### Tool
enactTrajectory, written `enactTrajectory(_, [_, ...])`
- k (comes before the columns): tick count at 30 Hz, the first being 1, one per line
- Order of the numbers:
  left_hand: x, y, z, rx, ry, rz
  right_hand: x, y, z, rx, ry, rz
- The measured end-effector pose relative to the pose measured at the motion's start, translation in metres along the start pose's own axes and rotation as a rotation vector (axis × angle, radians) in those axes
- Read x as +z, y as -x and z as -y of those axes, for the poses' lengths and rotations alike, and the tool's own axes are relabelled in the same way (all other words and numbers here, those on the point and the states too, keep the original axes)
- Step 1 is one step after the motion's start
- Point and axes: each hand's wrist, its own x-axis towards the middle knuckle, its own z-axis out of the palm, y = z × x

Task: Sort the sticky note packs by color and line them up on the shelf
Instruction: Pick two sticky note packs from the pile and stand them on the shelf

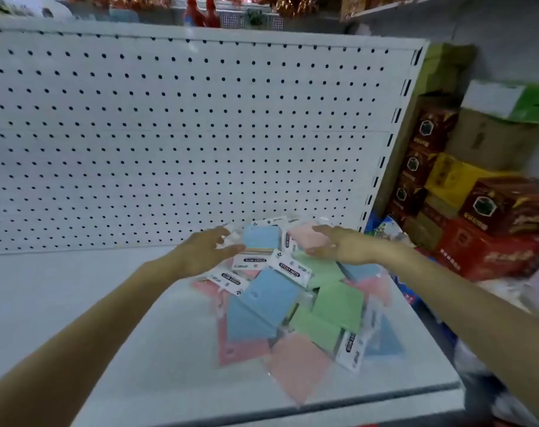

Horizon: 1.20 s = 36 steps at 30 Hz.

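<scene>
Pink, blue, green sticky note packs [292, 303] heaped mid-frame on shelf [108, 318]. Left hand [206, 254], right hand [342, 246] flank heap's far end, fingers loosely spread, nothing gripped; blue pack [260, 237] lies between.

a white shelf [77, 303] bears a loose heap of sticky note packs [292, 306], blue, green and pink, lying crosswise over each other. its far end sits under the fingers [223, 233] of the left hand [205, 255] and right hand [343, 248]. a blue pack [260, 237] lies between them. the rest spreads nearer than the fingers, toward the shelf's front lip.
</scene>
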Motion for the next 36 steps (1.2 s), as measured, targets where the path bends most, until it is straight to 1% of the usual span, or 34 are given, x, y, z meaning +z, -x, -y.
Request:
enactTrajectory(3, [0.015, -0.013, 0.005, -0.067, 0.163, -0.009, 0.010, -0.021, -0.012, 0.039, -0.005, -0.058])
enactTrajectory(6, [0.027, -0.027, 0.005, -0.111, 0.269, -0.035, 0.021, -0.042, -0.019, 0.078, -0.037, -0.193])
enactTrajectory(8, [0.032, -0.038, 0.003, -0.136, 0.321, -0.048, 0.028, -0.051, -0.025, 0.080, -0.092, -0.282])
enactTrajectory(11, [0.038, -0.053, 0.002, -0.187, 0.383, -0.071, 0.034, -0.062, -0.032, 0.124, -0.271, -0.341])
enactTrajectory(13, [0.040, -0.060, -0.001, -0.236, 0.417, -0.073, 0.033, -0.071, -0.038, 0.131, -0.349, -0.346])
enactTrajectory(16, [0.042, -0.066, -0.006, -0.302, 0.467, -0.065, 0.028, -0.078, -0.044, 0.095, -0.404, -0.324])
enactTrajectory(21, [0.047, -0.074, -0.011, -0.306, 0.458, -0.080, 0.020, -0.084, -0.050, 0.113, -0.416, -0.218])
enactTrajectory(26, [0.049, -0.073, -0.014, -0.304, 0.461, -0.089, 0.016, -0.088, -0.052, 0.172, -0.314, -0.303])
enactTrajectory(27, [0.049, -0.073, -0.013, -0.312, 0.470, -0.095, 0.015, -0.088, -0.052, 0.172, -0.324, -0.318])
enactTrajectory(32, [0.053, -0.073, -0.008, -0.355, 0.543, -0.143, 0.014, -0.082, -0.053, 0.146, -0.519, -0.353])
enactTrajectory(34, [0.054, -0.072, -0.007, -0.360, 0.568, -0.153, 0.013, -0.079, -0.056, 0.158, -0.663, -0.369])
enactTrajectory(36, [0.053, -0.071, -0.008, -0.363, 0.602, -0.176, 0.012, -0.074, -0.059, 0.169, -0.846, -0.347])
